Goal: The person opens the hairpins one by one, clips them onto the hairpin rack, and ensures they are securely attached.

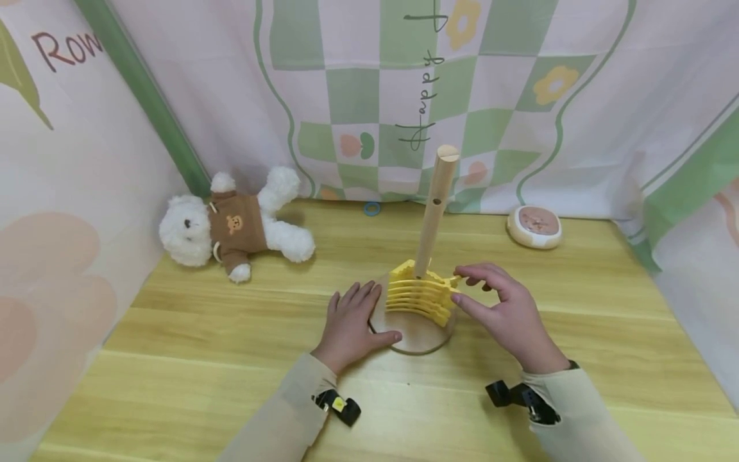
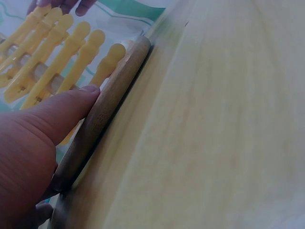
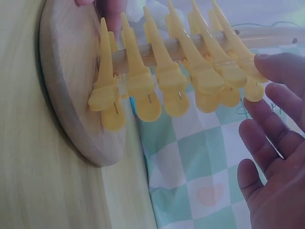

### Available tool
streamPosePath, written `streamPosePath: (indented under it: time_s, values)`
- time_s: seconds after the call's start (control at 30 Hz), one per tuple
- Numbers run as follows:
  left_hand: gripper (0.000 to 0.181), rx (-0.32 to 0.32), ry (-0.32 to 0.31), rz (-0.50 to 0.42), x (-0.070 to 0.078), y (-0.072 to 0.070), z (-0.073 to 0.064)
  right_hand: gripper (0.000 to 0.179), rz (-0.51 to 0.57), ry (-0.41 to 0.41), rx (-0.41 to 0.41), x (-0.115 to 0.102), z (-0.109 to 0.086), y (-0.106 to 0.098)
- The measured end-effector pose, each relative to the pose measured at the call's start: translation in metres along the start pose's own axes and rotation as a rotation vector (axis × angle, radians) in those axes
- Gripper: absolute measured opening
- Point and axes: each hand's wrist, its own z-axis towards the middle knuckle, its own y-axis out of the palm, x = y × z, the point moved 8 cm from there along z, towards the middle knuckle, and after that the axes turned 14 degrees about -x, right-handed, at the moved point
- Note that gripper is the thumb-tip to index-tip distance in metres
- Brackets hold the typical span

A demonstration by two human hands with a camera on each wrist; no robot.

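Note:
Several yellow plastic spring clips (image 1: 418, 296) are stacked along a wooden post (image 1: 437, 212), which rises from a round wooden base (image 1: 411, 333). At the base's left side rests my left hand (image 1: 352, 327), its fingers spread and its thumb lying over the front rim. My right hand (image 1: 508, 311) pinches the handle end of the topmost clip (image 3: 248, 67) between thumb and index finger. The other right-hand fingers are loosely bent beside it. In the left wrist view my left thumb (image 2: 66, 109) lies near the lowest clip (image 2: 108, 64).
A white plush dog (image 1: 237, 224) in a brown top lies at the back left of the wooden table (image 1: 231, 359). A small blue ring (image 1: 372, 208) lies near the checkered curtain (image 1: 352, 96). A rounded cream-coloured device (image 1: 535, 226) stands at the back right.

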Motion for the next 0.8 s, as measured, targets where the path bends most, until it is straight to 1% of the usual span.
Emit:
streamPosePath:
  time_s: [0.23,0.4,0.8]
  values:
    - [0.101,0.001,0.001,0.002,-0.0008,0.0009,0.0013,0.034,0.020,-0.035,0.040,-0.0057,-0.0005,-0.0031]
    - [0.101,-0.003,0.002,-0.001,-0.0011,0.0014,0.0021,0.038,0.025,-0.048,0.050,-0.0067,-0.0019,-0.0031]
    - [0.100,-0.002,0.002,-0.007,-0.0012,0.0010,0.0014,0.034,0.018,-0.012,0.028,-0.0023,-0.0015,-0.0014]
